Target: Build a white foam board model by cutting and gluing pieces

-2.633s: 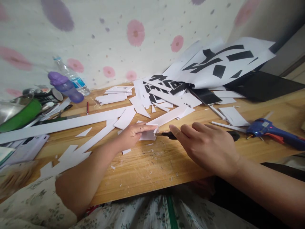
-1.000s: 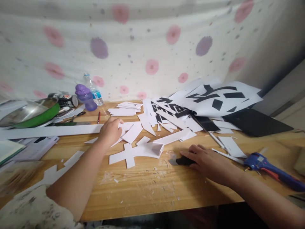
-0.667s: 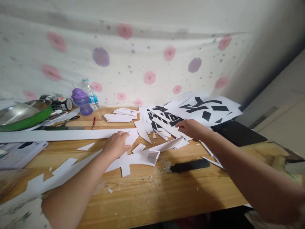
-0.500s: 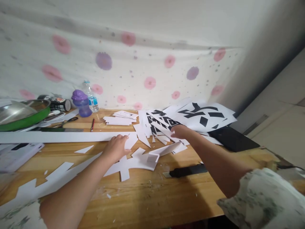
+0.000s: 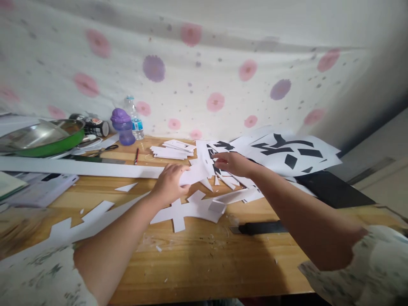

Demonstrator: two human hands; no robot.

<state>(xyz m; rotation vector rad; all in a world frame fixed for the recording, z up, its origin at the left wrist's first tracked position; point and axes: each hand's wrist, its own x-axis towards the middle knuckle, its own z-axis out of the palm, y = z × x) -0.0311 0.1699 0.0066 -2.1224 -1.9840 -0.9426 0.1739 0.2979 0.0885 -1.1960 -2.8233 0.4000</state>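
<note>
My left hand is closed on a white foam-board piece and holds it just above the wooden table. My right hand reaches over the pile of white cut-outs and touches the far edge of the same piece, its fingers curled. A cross-shaped white cut-out lies just in front of my left hand. A black utility knife lies on the table under my right forearm, untouched.
Printed sheets with black shapes cover a black board at the right. A long white strip, a purple cup, a water bottle, a green-rimmed pan, scissors and a red pen lie at the left and back.
My right hand let go of the knife and reached to the cut-out pile. My left hand moved right and lifted a white piece. The camera tilted up, then shifted left.
</note>
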